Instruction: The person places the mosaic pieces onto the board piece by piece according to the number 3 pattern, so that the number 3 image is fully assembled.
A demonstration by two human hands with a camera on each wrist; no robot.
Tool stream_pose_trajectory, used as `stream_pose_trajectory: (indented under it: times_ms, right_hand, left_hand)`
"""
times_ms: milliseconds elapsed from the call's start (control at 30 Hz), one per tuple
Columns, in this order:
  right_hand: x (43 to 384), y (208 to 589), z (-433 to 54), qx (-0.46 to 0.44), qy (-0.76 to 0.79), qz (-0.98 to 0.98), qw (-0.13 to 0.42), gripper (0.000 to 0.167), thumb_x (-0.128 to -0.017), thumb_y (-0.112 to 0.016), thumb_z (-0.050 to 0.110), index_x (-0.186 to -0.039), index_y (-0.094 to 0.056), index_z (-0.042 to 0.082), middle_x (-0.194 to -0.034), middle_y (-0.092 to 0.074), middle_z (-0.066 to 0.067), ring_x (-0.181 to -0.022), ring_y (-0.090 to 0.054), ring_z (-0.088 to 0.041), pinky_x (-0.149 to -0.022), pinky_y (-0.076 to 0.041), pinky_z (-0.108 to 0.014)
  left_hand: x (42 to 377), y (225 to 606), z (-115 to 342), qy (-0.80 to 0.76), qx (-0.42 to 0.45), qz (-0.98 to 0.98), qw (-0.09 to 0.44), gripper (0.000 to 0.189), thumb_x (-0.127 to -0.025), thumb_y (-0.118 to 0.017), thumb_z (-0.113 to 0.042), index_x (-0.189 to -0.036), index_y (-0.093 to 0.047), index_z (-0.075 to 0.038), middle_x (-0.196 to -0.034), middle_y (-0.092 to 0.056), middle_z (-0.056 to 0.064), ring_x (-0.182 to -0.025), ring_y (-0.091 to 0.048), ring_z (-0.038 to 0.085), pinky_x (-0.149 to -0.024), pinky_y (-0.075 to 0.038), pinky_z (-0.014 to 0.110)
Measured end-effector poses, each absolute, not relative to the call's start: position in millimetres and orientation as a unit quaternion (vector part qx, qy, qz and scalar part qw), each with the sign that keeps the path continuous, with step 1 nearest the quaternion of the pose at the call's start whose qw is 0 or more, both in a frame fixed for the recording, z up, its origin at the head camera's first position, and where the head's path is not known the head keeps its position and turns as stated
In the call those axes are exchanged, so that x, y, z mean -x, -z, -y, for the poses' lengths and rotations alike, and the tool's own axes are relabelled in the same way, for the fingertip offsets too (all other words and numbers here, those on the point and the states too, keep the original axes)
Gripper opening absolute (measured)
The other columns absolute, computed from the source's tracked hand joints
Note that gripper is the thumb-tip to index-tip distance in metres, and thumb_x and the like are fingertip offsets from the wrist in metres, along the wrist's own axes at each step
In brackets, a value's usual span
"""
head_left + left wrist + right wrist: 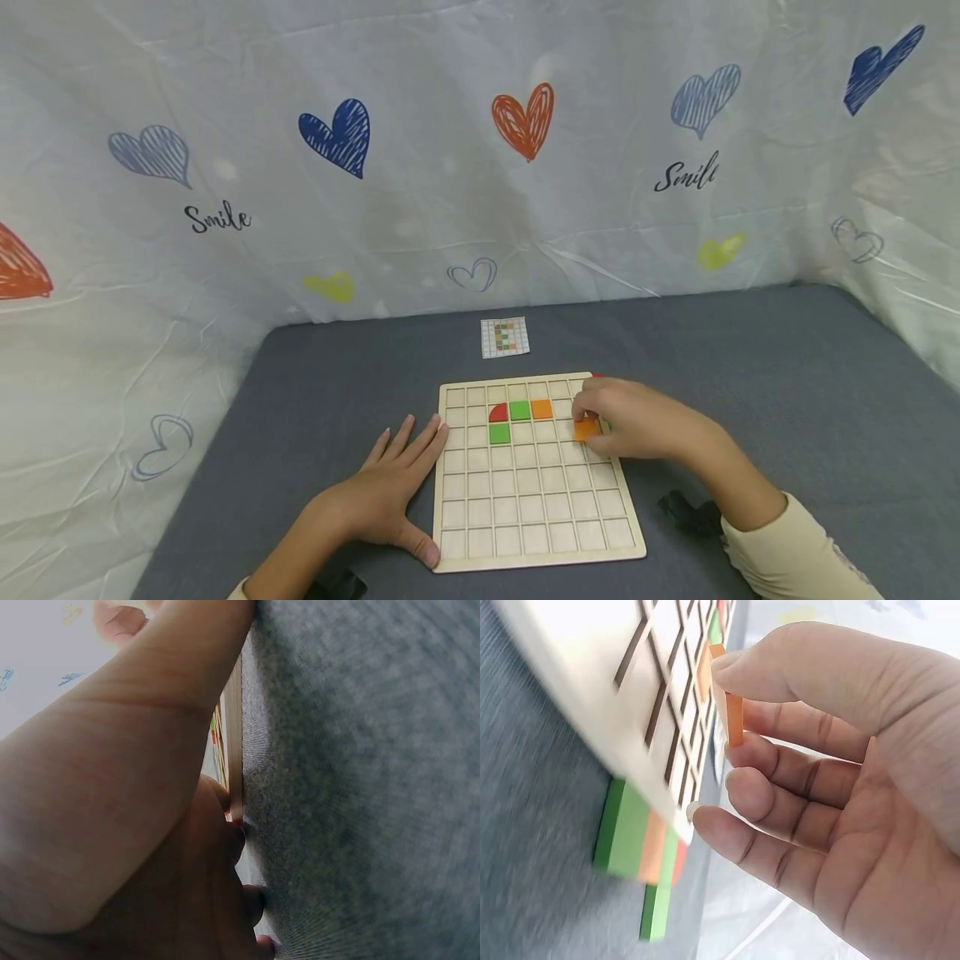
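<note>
Wooden grid board (542, 481) lies flat mid-desk, seven cells across. Grey desk (360, 375) runs beneath; white sheet (420, 217) printed with hearts and "Smile" hangs behind.

From the left: left hand (386, 496) at the board's left edge, fingers straight and spread, holding nothing. Fingertips touch the side rim; thumb sits at the near left corner. Left wrist view shows mostly the forearm and the board's pale edge.

Next, four pieces on the board. Second row from the far side, third column onward: red quarter-circle tile (498, 412), green square tile (519, 410), orange square tile (542, 408). Just nearer than the red one, another green tile (499, 433). Beyond the far rim, on the desk, a small printed pattern card (505, 337) with coloured cells.

Farther right: held orange tile (586, 429) over the right-hand columns; contact with the board cannot be told. Right hand (641, 417) pinches it between thumb and fingers, remaining fingers loosely bent. Loose coloured pieces (619, 832), green, orange and red, lie just beside the right edge. Cream sleeve (787, 550) beyond.
</note>
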State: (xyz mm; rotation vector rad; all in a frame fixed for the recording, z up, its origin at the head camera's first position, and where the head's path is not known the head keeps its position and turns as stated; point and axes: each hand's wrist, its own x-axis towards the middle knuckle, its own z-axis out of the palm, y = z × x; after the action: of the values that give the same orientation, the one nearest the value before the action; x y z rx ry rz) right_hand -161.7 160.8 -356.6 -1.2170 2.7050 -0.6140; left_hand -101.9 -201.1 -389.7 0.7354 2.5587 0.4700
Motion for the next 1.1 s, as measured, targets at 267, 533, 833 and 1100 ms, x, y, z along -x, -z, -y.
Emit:
stream_pose_trajectory:
  times_ms: [267, 533, 833, 1100]
  right_hand:
    - [164, 355, -142, 0.407, 0.2, -0.889, 0.056, 0.016, -0.079, -0.073, 0.0, -0.088, -0.071, 0.014, -0.086, -0.059, 0.007, -0.076, -0.051, -0.008, -0.069, -0.049, -0.029]
    - [162, 356, -126, 0.421, 0.212, -0.879, 0.076, 0.015, -0.081, -0.07, 0.0, -0.086, -0.07, 0.013, -0.083, -0.056, 0.006, -0.075, -0.05, -0.009, -0.067, -0.048, -0.025]
    - [161, 359, -107, 0.453, 0.195, -0.867, 0.072, 0.014, -0.079, -0.071, -0.001, -0.082, -0.069, 0.012, -0.076, -0.051, 0.006, -0.071, -0.044, -0.008, -0.063, -0.043, -0.023]
    - [157, 361, -87, 0.463, 0.173, -0.866, 0.077, 0.013, -0.077, -0.072, 0.0, -0.083, -0.07, 0.012, -0.074, -0.048, 0.008, -0.069, -0.043, -0.008, -0.062, -0.04, -0.024]
  left_hand:
    - [102, 392, 202, -0.167, -0.267, -0.925, 0.213, 0.141, -0.059, -0.074, -0.081, -0.163, -0.003, -0.018, -0.168, 0.004, 0.002, -0.15, 0.012, 0.037, -0.115, 0.001, 0.063]
    - [103, 393, 202, -0.162, -0.267, -0.926, 0.211, 0.141, -0.059, -0.074, -0.081, -0.163, -0.003, -0.018, -0.168, 0.005, 0.002, -0.15, 0.012, 0.036, -0.115, 0.001, 0.064]
    - [102, 393, 202, -0.165, -0.264, -0.927, 0.211, 0.142, -0.058, -0.074, -0.081, -0.163, -0.003, -0.018, -0.168, 0.004, 0.002, -0.15, 0.012, 0.036, -0.115, 0.001, 0.064]
    - [102, 392, 202, -0.165, -0.265, -0.926, 0.21, 0.141, -0.058, -0.074, -0.081, -0.163, -0.004, -0.018, -0.168, 0.004, 0.002, -0.15, 0.012, 0.036, -0.115, 0.002, 0.064]
